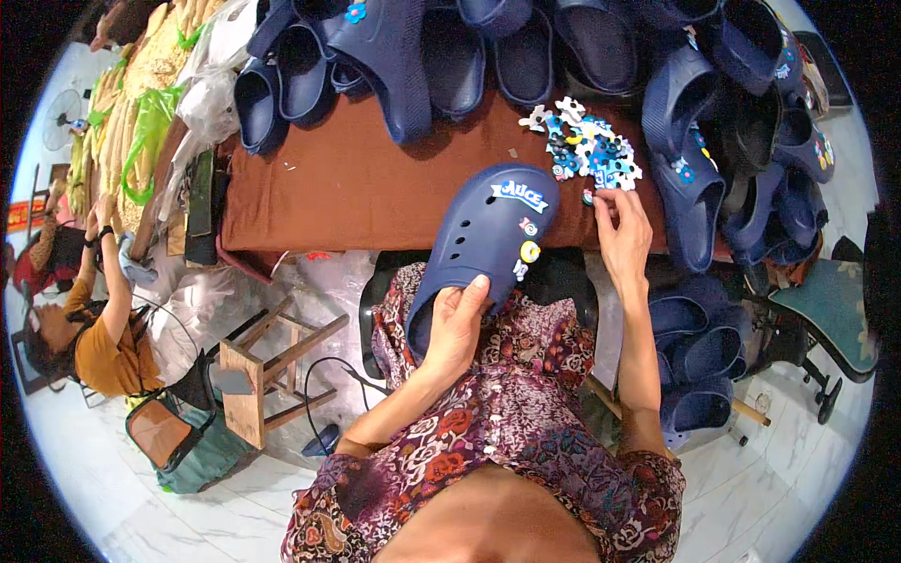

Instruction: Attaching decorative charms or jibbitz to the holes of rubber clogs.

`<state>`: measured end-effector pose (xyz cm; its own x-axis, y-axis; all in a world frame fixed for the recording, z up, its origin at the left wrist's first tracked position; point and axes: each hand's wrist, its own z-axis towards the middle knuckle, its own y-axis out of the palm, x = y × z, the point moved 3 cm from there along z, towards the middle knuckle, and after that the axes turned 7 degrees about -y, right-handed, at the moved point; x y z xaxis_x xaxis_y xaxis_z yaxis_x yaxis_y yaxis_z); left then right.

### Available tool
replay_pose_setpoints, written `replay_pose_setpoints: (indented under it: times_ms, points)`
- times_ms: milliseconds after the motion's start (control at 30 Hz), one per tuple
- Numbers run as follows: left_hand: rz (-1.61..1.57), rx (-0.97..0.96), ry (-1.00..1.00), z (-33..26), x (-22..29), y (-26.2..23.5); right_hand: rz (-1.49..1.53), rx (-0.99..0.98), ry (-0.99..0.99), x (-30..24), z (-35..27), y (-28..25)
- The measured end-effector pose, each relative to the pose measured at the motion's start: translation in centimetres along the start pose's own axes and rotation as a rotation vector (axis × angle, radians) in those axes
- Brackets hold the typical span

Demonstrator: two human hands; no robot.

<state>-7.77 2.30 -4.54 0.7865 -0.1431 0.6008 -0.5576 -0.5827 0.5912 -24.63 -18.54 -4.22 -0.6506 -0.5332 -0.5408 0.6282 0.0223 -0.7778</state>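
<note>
My left hand [457,324] grips a navy blue clog [455,202] by its heel end, thumb inside the opening, above my lap. The clog's toe points away from me. A white-and-blue lettered charm [519,196] sits across its toe. Smaller charms, among them a yellow round one [529,251], run down its right side, and bare holes show on the left. At the near edge of a charm pile [591,150], my right hand [623,235] has thumb and forefinger pinched at a small round shoe charm [588,197]. The fingertips partly hide that contact.
Navy clogs [453,61] line the far side of the brown-covered table [328,197], with more stacked at the right [690,178] and below it [694,366]. A wooden stool [246,394] stands on the left. Beyond it, another person [117,347] works beside plastic-wrapped material.
</note>
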Motion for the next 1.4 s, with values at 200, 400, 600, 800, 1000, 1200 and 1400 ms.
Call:
replay_pose_setpoints:
  times_ms: [200, 400, 600, 800, 1000, 1200, 1400]
  points:
    - [0.155, 0.082, -0.008, -0.1, 0.5, -0.7, -0.049, -0.021, -0.106, -0.1, -0.3, 1.4]
    - [0.331, 0.101, -0.009, -0.3, 1.3, -0.1, 0.120, -0.104, -0.019, -0.3, -0.1, 1.4]
    - [0.348, 0.076, 0.052, 0.1, 2.1, 0.2, 0.124, -0.110, -0.002, 0.2, 0.1, 1.5]
    - [0.414, 0.076, -0.044, 0.0, 2.1, 0.1, 0.197, -0.102, 0.066, 0.1, 0.3, 1.7]
    - [0.418, 0.045, 0.069, -0.1, 2.1, 0.5, 0.273, -0.136, 0.039, -2.0, 1.4, -0.9]
    - [0.496, -0.012, 0.134, -0.3, 2.3, 1.2, 0.720, -0.316, 0.118, -6.9, 1.5, -1.6]
    - [0.677, -0.001, 0.190, 0.2, 1.4, 0.5, 0.447, -0.368, -0.134, -8.4, 2.9, -1.1]
